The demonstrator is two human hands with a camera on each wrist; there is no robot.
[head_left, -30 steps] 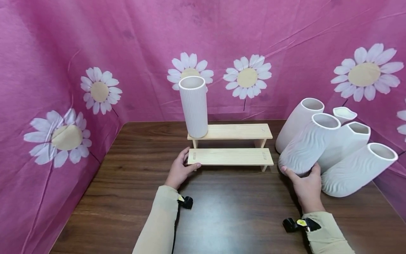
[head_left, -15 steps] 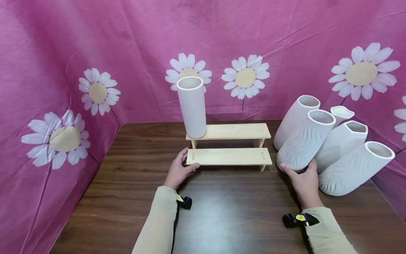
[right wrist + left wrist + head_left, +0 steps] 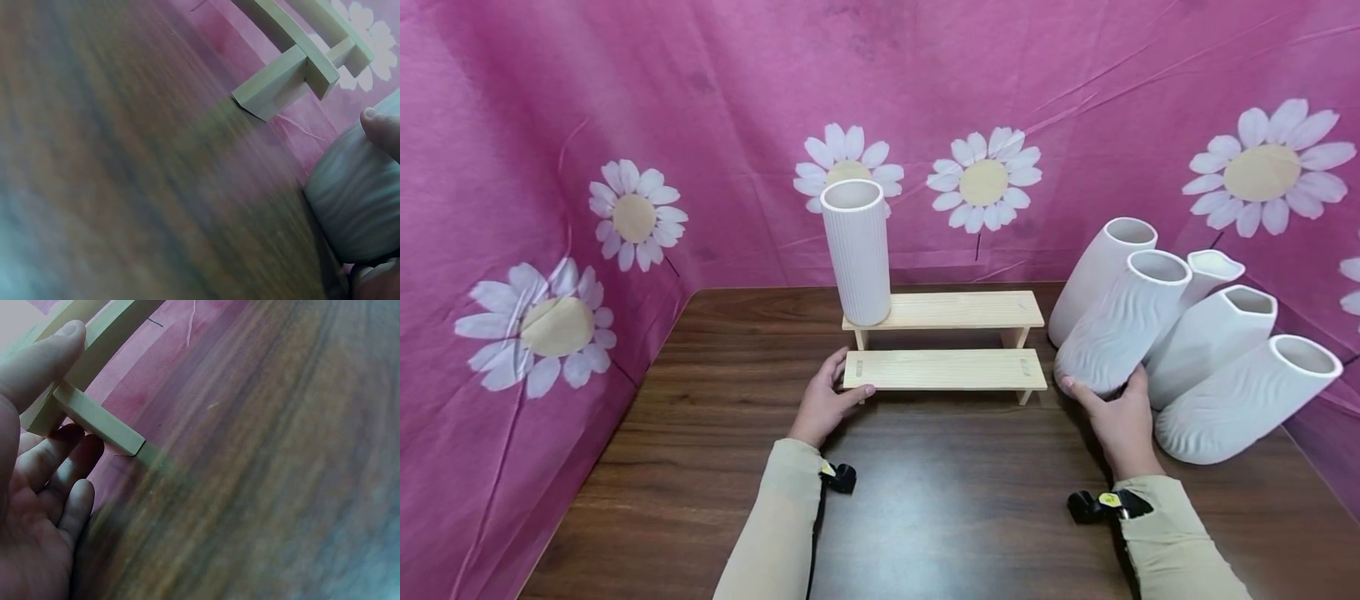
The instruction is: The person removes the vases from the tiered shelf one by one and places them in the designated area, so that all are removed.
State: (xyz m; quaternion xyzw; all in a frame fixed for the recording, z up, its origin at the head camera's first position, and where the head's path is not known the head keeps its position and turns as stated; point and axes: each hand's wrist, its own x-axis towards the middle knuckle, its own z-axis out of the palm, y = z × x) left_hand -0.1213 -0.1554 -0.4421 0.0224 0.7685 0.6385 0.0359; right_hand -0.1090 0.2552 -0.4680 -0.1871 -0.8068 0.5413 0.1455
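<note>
At the left end of the lower board of a two-tier wooden stand [image 3: 945, 369], my left hand [image 3: 824, 402] grips the wood. The left wrist view shows its thumb above the board [image 3: 119, 337] and curled fingers below. A ribbed white vase [image 3: 857, 258] stands upright on the upper tier's left end. My right hand [image 3: 1120, 421] holds a wavy-ribbed white vase [image 3: 1116, 325] low down, thumb on its left side and the other fingers partly hidden behind its base. In the right wrist view this vase [image 3: 362, 194] shows its lower part; I cannot tell whether it touches the table.
Crowded around the held vase are more white vases: a tall one [image 3: 1086, 287] behind, an angular-mouthed one [image 3: 1213, 350], a wavy-rimmed one [image 3: 1206, 275], and another wavy one [image 3: 1240, 408] at front right. Pink daisy cloth [image 3: 737, 125] borders the dark wooden table [image 3: 685, 467].
My right hand and the wavy-ribbed vase have shifted slightly away from me and a little left. The left hand, the stand and the ribbed vase on it keep their places.
</note>
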